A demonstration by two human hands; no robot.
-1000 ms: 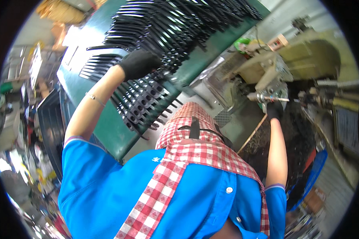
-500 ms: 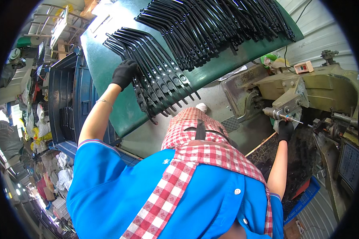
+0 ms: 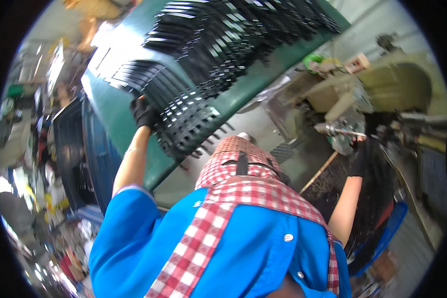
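Left hand [image 3: 145, 113] by black rods [image 3: 166, 94], right hand [image 3: 363, 153] at machine [image 3: 400, 82], grips unclear | glossy green tabletop [image 3: 116, 110] beneath rods | blue bin [image 3: 102, 144] alongside

Left of the green table [image 3: 109, 116] stands a blue container [image 3: 102, 141]; to the table's right lies grey floor [image 3: 257, 123]. Beyond the table's far right corner is a pale wall [image 3: 375, 21]. White glare [image 3: 115, 45] brightens the table's far left part.

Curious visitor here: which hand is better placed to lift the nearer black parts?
Likely the left hand: it is at the edge of the nearer black parts on the green table; the right hand is at the machine.
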